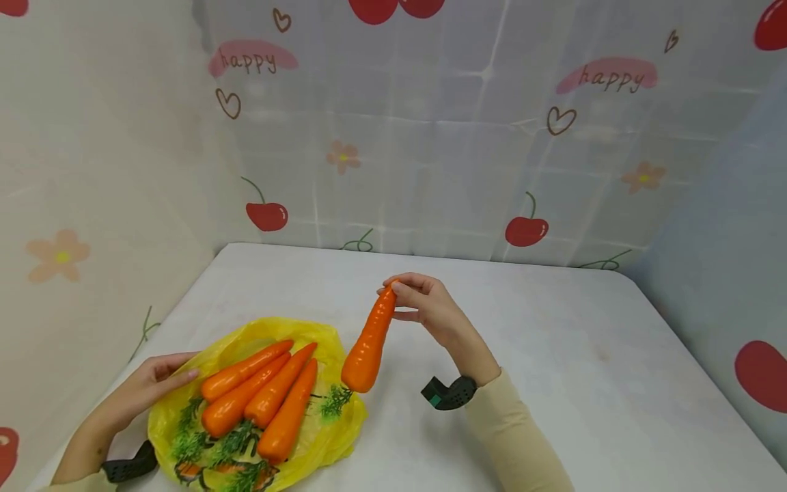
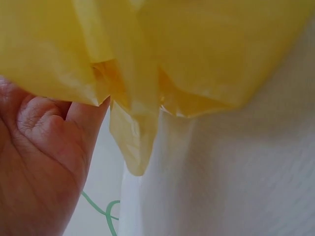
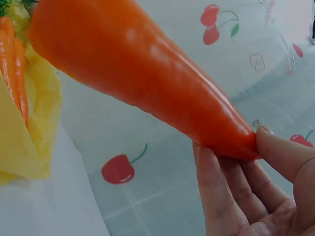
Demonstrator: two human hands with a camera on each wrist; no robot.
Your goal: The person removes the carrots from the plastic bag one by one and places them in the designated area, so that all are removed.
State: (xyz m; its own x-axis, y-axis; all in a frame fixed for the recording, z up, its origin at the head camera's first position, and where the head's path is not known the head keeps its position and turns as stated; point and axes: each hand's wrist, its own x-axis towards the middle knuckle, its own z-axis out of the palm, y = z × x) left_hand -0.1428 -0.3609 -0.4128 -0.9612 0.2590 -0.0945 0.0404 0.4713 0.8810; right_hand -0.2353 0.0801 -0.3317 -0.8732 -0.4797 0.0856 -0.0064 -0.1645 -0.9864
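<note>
My right hand (image 1: 433, 309) pinches a shiny orange carrot (image 1: 369, 345) by its narrow tip, thumb on one side and fingers on the other. The carrot hangs at a slant, with its thick end and green leaves (image 1: 335, 402) lowest, overlapping the right rim of a yellow plastic bag (image 1: 335, 437). Inside the bag's wide mouth lie several more carrots (image 1: 285, 417), tips pointing away and leafy tops toward me. My left hand (image 1: 138, 391) holds the bag's left edge, thumb over the rim. In the left wrist view, the bag (image 2: 206, 54) hides its fingertips.
A white table (image 1: 553, 355) stretches under the bag and off to the right. Patterned sheets (image 1: 430, 137) with cherries, flowers and lettering rise behind it and at both sides. Each wrist wears a dark camera band, such as the right band (image 1: 455, 394).
</note>
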